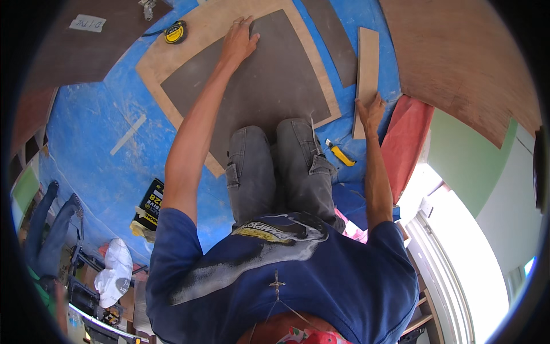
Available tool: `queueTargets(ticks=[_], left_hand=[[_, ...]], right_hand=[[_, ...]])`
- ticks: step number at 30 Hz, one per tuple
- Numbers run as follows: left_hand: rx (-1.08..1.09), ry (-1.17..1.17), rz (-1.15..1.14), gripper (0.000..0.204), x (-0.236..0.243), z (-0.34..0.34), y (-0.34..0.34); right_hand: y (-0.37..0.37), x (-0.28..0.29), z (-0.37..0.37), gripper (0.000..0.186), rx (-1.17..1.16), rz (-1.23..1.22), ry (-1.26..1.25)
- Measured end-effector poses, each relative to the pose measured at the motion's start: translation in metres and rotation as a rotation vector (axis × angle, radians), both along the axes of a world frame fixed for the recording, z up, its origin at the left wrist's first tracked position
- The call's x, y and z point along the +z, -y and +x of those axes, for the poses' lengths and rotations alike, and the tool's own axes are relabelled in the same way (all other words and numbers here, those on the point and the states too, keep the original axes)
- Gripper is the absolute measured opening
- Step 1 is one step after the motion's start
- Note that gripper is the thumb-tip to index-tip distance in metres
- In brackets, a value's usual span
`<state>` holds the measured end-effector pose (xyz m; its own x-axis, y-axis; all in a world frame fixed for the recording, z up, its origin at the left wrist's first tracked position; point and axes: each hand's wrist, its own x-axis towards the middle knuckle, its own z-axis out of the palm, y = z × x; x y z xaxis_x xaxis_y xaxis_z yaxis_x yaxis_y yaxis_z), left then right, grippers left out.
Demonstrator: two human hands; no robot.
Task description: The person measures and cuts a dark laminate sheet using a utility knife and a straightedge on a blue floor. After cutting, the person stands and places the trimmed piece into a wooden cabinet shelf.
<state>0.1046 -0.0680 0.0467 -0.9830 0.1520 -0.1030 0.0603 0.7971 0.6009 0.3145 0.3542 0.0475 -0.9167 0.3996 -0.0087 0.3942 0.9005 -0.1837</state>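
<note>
My left hand (238,43) lies on the upper edge of a dark brown sheet (281,74), its fingers stretched out and nothing in them. The sheet rests on a larger light plywood board (197,28), whose pale border shows around it. My knees are over the sheet's near part and hide some of it. On the right, my right hand (372,112) grips the near part of a narrow wooden strip (367,69), with the thumb at its left edge. A yellow utility knife (342,155) lies to the left of my right forearm.
A blue ground cover (97,137) spreads beneath everything. A tape measure (175,32) sits on the plywood's far left. Beside the strip lies a dark narrow piece (333,43). Large wooden panels (464,63) stand right, near a red sheet (408,135). A black container (152,202) lies left.
</note>
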Motion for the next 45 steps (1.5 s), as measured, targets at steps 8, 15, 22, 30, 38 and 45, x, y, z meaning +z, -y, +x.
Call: queueTargets(ticks=[8, 15, 22, 30, 38, 45], left_hand=[[-0.017, 0.1, -0.312, 0.054, -0.009, -0.033, -0.038], [-0.019, 0.417, 0.166, 0.028, -0.013, -0.076, -0.007], [-0.07, 0.686, 0.541, 0.021, 0.022, -0.074, 0.012], [-0.21, 0.775, 0.593, 0.038, 0.042, -0.071, 0.032], [-0.256, 0.754, 0.572, 0.055, 0.062, -0.06, 0.03], [-0.166, 0.589, 0.5, 0.036, 0.092, -0.04, 0.012]], right_hand=[[0.126, -0.022, -0.092, 0.057, 0.198, -0.47, -0.266], [0.162, -0.033, -0.16, 0.041, 0.183, -0.805, -0.061], [0.163, -0.029, -0.173, 0.047, -0.037, -1.471, 0.4], [0.18, -0.006, -0.178, 0.057, -0.082, -1.829, 0.791], [0.183, 0.016, -0.173, 0.054, -0.062, -1.763, 0.605], [0.187, 0.052, -0.187, 0.043, 0.296, -1.334, 0.343]])
